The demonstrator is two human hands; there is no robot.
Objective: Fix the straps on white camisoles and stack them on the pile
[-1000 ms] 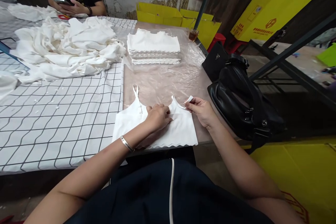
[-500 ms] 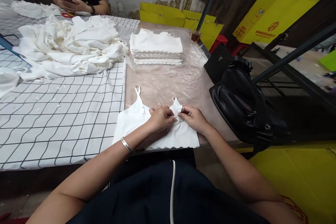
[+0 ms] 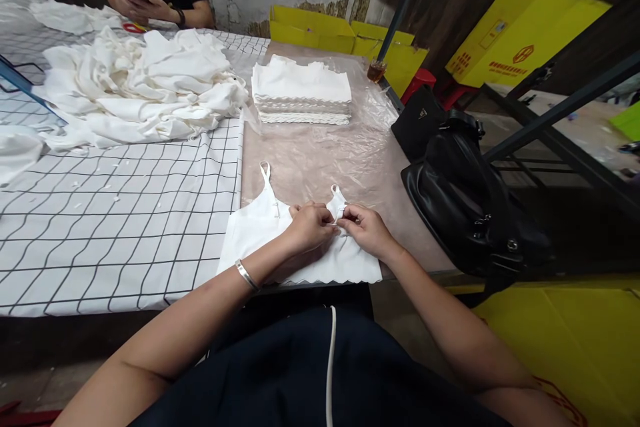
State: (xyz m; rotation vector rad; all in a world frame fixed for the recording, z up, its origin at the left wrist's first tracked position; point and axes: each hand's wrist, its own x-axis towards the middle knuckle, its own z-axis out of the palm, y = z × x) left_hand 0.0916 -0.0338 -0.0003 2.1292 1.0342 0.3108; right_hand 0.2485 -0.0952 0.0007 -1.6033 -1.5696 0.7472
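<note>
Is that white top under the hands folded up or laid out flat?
Laid flat: the white top lies spread, both straps pointing away, scalloped hem along the table edge.

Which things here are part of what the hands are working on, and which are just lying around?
In hand:
left hand
right hand
white camisole

Lying about:
folded stack
loose white pile
black bag
yellow boxes
glass

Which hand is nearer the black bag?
Right. The right hand rests on the white top, just left of the bag; the left hand lies beyond it.
</note>
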